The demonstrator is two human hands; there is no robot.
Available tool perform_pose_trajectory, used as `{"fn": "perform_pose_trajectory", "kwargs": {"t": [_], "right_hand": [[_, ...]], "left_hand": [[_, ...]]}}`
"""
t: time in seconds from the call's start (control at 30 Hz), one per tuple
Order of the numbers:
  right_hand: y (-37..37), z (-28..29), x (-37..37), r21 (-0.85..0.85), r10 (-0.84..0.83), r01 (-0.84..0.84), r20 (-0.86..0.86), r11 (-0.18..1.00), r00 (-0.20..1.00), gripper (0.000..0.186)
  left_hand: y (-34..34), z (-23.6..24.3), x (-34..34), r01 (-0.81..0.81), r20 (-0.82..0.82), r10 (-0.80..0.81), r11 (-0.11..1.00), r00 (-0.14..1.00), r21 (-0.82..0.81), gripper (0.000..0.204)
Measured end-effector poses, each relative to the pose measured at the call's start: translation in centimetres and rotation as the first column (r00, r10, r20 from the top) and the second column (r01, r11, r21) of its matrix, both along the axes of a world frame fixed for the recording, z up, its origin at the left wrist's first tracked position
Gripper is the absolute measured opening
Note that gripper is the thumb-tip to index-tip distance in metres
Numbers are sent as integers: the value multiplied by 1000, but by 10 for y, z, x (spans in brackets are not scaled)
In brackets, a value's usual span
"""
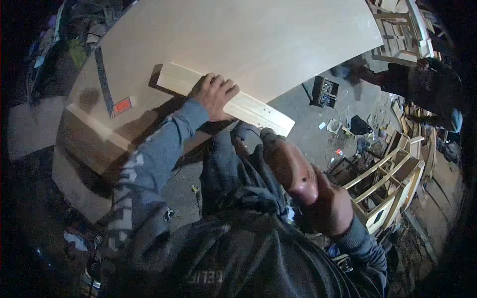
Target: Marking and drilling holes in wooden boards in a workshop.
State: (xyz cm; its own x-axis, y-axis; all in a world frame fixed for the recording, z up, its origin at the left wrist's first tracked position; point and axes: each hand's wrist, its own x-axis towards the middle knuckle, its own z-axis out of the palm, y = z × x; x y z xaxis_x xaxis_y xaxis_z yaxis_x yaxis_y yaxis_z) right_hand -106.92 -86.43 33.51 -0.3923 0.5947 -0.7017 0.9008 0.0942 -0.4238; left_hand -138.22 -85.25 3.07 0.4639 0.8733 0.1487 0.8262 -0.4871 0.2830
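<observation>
My left hand (215, 95) grips a pale wooden plank (263, 116) lying at a slant over the edge of a large pale sheet (278, 35). Its fingers curl over the plank's upper side. My right hand (330, 211) is closed round a reddish-brown tool (293, 171), too dim to identify exactly, whose far end reaches the plank's lower edge. A red-orange label (122, 106) and a dark strip (103, 74) are on the sheet, left of my left hand.
A dark toolbox (324, 92) sits on the littered floor, beside scrap wood and a bucket (333, 125). A wooden frame (385, 186) stands at lower right. Another person (427, 92) in dark clothing is at far right, near more frames (397, 39). Board pieces (35, 126) lie at left.
</observation>
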Motion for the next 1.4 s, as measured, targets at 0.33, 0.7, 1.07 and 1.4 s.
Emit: {"fn": "perform_pose_trajectory", "kwargs": {"t": [0.33,0.7,1.07,1.4], "right_hand": [[-77,81,97,95,-506,526,-171,845,845,53],[-241,-154,271,156,-786,865,-366,476,499,44],[-267,-175,258,141,-807,863,-310,484,503,40],[-209,-185,239,212,-655,688,-210,694,726,59]], "left_hand": [[-14,5,2,-82,-89,84,996,992,23,118],[39,-44,101,-491,442,838,252,-321,-834,85],[58,-97,-40,-345,-323,198,793,926,-503,66],[-9,6,11,10,-498,-428,765,754,-644,45]]}}
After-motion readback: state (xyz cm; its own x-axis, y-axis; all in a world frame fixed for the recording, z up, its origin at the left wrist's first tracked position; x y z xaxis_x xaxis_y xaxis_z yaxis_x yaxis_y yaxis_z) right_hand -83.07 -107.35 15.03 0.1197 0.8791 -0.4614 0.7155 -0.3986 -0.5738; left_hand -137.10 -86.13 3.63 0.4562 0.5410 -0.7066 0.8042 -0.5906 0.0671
